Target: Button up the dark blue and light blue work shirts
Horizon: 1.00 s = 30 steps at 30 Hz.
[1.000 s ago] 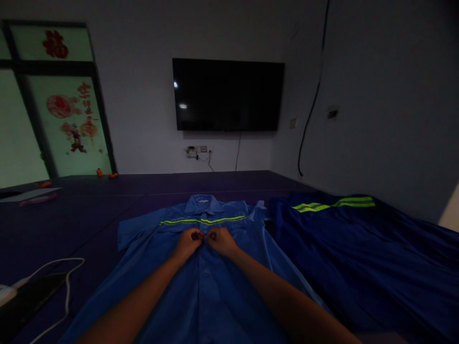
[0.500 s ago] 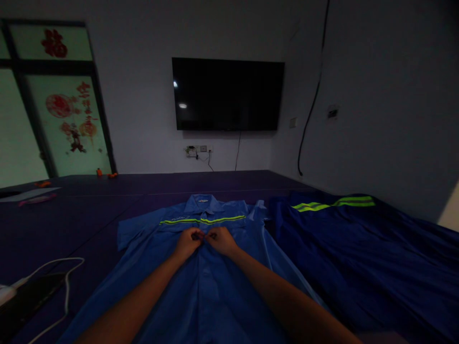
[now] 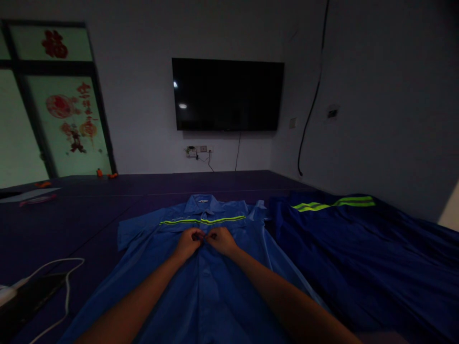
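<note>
A blue short-sleeved work shirt [image 3: 172, 282] lies front side up before me, collar at the far end, with a yellow-green stripe across its chest. My left hand [image 3: 189, 242] pinches the shirt's front placket just below the stripe. Close beside it, my right hand [image 3: 221, 240] pinches the same edge, fingertips of both hands nearly meeting. Whatever small part of the cloth or button sits between the fingertips is hidden. Lower down, the placket runs straight toward me between my forearms.
Darker blue garments [image 3: 344, 258] with yellow-green bands lie to the right. On the left are a white cable [image 3: 67, 286] and a dark flat object [image 3: 36, 296]. Small orange items [image 3: 112, 175] stand near the door [image 3: 68, 124]. A television [image 3: 227, 94] hangs on the far wall.
</note>
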Tool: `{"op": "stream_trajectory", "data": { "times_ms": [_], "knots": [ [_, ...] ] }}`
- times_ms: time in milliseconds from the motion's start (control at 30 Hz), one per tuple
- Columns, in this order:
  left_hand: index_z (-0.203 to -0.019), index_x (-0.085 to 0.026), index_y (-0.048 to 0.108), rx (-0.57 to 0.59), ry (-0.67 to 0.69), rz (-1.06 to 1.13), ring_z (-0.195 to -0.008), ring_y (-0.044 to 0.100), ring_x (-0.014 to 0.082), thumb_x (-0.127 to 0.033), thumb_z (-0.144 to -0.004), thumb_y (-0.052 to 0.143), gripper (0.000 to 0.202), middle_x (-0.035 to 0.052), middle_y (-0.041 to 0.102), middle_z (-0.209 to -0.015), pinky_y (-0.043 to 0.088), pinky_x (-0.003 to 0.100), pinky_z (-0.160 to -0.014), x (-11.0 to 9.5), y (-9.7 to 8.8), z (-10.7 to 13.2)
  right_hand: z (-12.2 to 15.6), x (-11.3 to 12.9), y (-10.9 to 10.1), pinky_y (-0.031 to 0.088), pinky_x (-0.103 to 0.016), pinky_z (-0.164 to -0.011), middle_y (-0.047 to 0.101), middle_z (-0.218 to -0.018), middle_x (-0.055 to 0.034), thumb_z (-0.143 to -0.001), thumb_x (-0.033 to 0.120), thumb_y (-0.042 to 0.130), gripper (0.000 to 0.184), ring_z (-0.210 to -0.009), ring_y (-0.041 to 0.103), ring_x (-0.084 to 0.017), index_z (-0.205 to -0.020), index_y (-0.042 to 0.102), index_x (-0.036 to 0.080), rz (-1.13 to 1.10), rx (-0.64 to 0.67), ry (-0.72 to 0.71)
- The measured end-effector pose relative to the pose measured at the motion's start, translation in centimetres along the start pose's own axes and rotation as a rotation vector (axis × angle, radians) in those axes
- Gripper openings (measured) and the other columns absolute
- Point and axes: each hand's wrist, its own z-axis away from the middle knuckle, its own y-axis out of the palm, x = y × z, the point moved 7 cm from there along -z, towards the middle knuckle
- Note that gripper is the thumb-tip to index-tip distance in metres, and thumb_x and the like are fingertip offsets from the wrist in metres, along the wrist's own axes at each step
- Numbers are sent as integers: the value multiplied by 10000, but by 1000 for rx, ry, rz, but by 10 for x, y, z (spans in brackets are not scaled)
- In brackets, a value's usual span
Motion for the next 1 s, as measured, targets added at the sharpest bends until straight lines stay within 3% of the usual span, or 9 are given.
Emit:
{"op": "stream_trajectory", "data": {
  "times_ms": [1000],
  "knots": [
    [-715, -131, 642, 13, 14, -26, -660, 570, 145, -63, -578, 534, 187, 27, 638, -688, 424, 224, -614, -1, 1, 0, 2, 3, -2, 330, -176, -506, 654, -638, -15, -740, 203, 483, 201, -581, 566, -112, -664, 665, 160, 33, -17, 3]
  ]
}}
